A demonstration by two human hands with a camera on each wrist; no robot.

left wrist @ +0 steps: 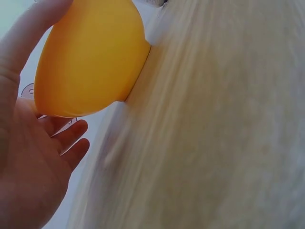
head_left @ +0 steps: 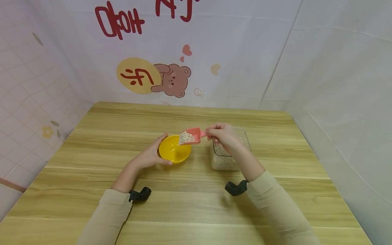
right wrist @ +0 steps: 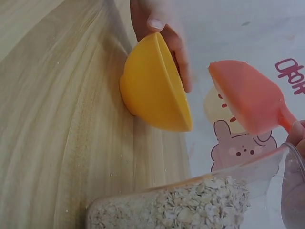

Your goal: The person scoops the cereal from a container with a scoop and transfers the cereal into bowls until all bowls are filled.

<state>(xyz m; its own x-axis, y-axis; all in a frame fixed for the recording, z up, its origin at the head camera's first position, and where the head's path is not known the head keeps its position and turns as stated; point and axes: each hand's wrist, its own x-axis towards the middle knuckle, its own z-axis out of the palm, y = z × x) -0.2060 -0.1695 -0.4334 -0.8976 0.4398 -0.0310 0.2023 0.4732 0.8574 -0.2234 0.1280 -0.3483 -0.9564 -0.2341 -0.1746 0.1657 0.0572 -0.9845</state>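
Observation:
A yellow bowl stands upright on the wooden table. My left hand holds it from the left, thumb at the near side and fingers around the far side; the left wrist view shows the bowl's outer wall close up. With my right hand I pinch the handle of a pink scoop. Rolled oats lie in the scoop, whose front end hangs above the bowl's right rim, apart from it in the right wrist view. Under my right hand is a clear square container with oats inside.
The container stands to the right of the bowl, with a gap between them. A few flakes lie on the table around the container. Behind the table hangs a white printed cloth, and more cloth closes off both sides.

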